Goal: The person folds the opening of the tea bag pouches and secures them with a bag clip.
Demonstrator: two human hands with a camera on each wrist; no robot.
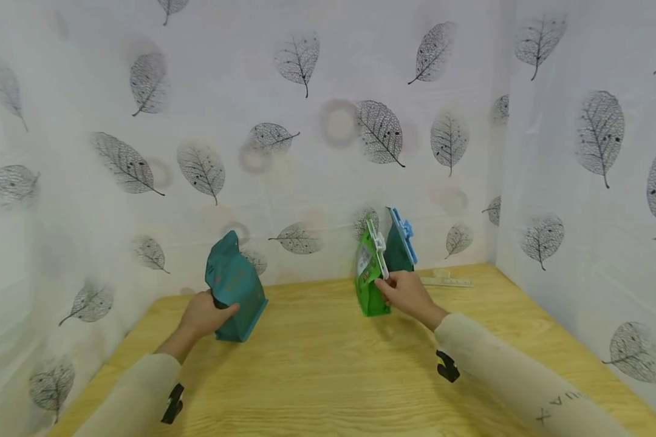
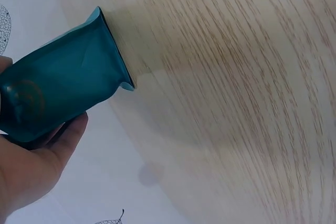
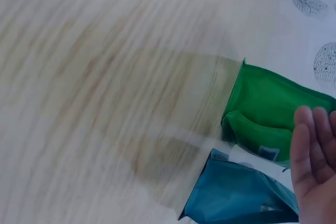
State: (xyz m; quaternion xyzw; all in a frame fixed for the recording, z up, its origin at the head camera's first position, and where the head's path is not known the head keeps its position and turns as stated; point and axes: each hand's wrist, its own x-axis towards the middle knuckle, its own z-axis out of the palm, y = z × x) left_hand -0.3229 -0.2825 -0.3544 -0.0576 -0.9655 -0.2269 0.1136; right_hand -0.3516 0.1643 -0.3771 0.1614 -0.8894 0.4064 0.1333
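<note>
My left hand [image 1: 203, 317] grips a teal stand-up bag [image 1: 236, 285] at the left, thumb across its near face. In the left wrist view this bag [image 2: 68, 72] tilts, its flat bottom towards the wooden surface. My right hand [image 1: 410, 294] pinches the near edge of a green bag [image 1: 369, 288], just below the end of its white sealing clip [image 1: 380, 246]. In the right wrist view, several straight fingers [image 3: 310, 145] lie beside the green bag [image 3: 278, 98]; the thumb is hidden there. Behind it stands another teal bag [image 1: 398, 252] with a blue sealing clip [image 1: 406, 233].
A pale, ruler-like strip [image 1: 454, 282] with a clear piece on it lies at the back right of the wooden table [image 1: 306, 370]. White leaf-print curtains [image 1: 328, 182] hang behind the table and along both sides.
</note>
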